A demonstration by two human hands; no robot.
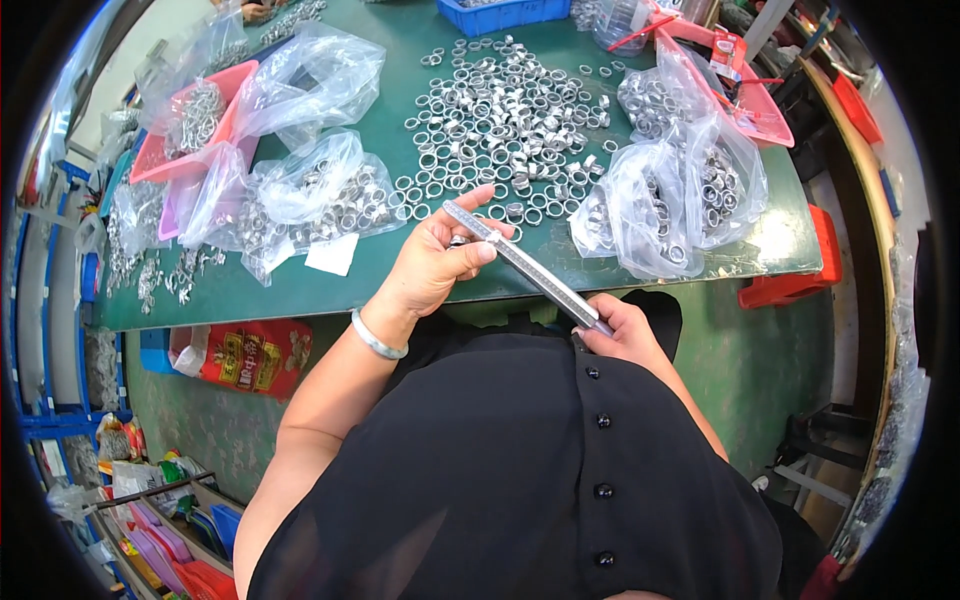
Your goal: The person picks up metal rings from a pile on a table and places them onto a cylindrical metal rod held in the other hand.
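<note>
A grey ring mandrel (545,280), a tapered stick with markings along it, slants in front of me at the table's near edge. My right hand (628,332) is closed around its lower, thicker end. My left hand (432,262) curls at the thin end, thumb beside a small bright ring (493,237) that appears to sit around the mandrel. Inside the left fingers another silver ring (458,241) partly shows; how many are there is hidden. Just beyond the hands, a spread heap of silver rings (500,115) lies on the green table (400,275).
Clear bags of rings lie left (325,190) and right (650,215) of the heap. A pink tray (240,95) with metal pieces stands left, another pink tray (765,120) right. A blue bin (500,15) is at the back. A red stool (800,270) stands beside the table's right end.
</note>
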